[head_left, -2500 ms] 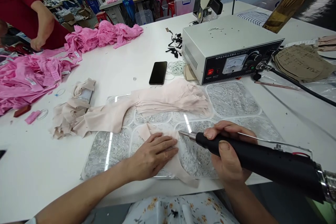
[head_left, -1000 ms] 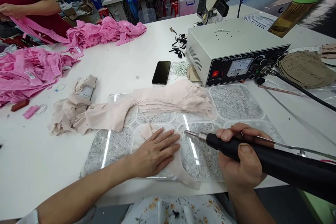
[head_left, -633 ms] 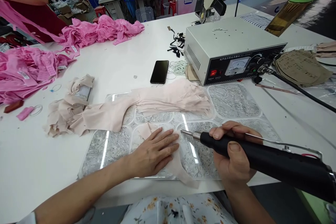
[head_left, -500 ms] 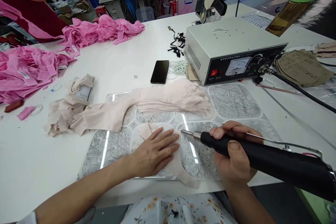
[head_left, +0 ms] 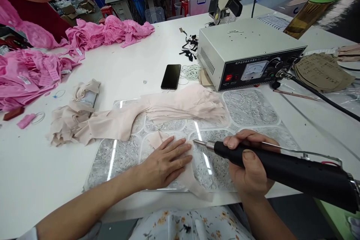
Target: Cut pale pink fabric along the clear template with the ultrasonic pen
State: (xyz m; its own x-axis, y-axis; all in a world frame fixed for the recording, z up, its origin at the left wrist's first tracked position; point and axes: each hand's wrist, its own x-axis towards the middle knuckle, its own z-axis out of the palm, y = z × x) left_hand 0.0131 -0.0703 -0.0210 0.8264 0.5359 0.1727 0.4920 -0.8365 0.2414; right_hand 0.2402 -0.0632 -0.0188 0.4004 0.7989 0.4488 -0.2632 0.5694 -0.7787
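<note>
My left hand [head_left: 168,161] lies flat, fingers stretched, over a pale pink fabric piece [head_left: 194,185] on the patterned mat [head_left: 120,161]. Part of that piece is hidden beneath the palm. In my right hand [head_left: 250,168] is a black ultrasonic welding handpiece [head_left: 292,172], fingers wrapped round its front. Its metal tip points left, close to the fabric's edge beside my left fingertips; whether it touches the cloth I cannot tell. Behind the hands, a stack of pale pink fabric pieces [head_left: 185,103] stretches across the mat, its left end running onto a crumpled heap [head_left: 67,120].
A grey ultrasonic control box [head_left: 250,45] with a black cable stands at the back right. Near it lie a phone [head_left: 171,76], coiled cord [head_left: 191,72] and black scraps [head_left: 191,47]. Pink garments [head_left: 36,75] are piled at left, where a person in red [head_left: 30,3] stands.
The person in red at the left has moved a pink garment, which now hangs fuller and lower. My hands and the handpiece have hardly shifted.
</note>
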